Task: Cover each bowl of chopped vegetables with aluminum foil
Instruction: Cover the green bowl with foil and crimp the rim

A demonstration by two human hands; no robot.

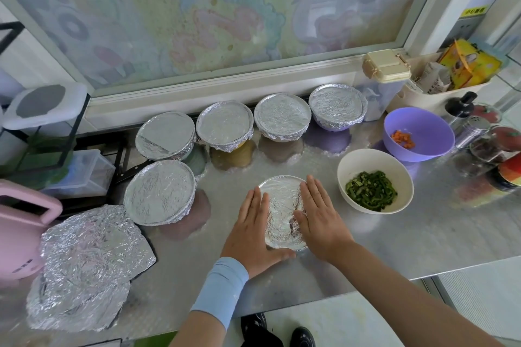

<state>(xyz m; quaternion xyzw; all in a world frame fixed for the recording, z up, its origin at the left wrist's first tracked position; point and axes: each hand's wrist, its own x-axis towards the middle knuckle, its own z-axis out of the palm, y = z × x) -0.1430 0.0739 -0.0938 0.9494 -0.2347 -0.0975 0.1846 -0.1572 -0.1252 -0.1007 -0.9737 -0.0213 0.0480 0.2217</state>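
A small bowl covered in foil (282, 211) stands at the middle of the steel counter. My left hand (253, 231) presses flat on its left side and my right hand (321, 217) lies flat on its right side, fingers straight. Several more foil-covered bowls stand behind and to the left, among them one at the near left (160, 192) and a row (282, 117) along the window sill. A white bowl of chopped green vegetables (375, 181) and a purple bowl with diced carrot (419, 134) stand uncovered at the right. Loose crumpled foil sheets (87, 265) lie at the left front.
A pink appliance (19, 231) sits at the far left edge. Jars, a shaker and a bottle (473, 127) crowd the right side, with a beige tub of packets (439, 84) and a clear lidded container (380, 84) by the window. The counter's front edge (366, 290) runs beneath my arms.
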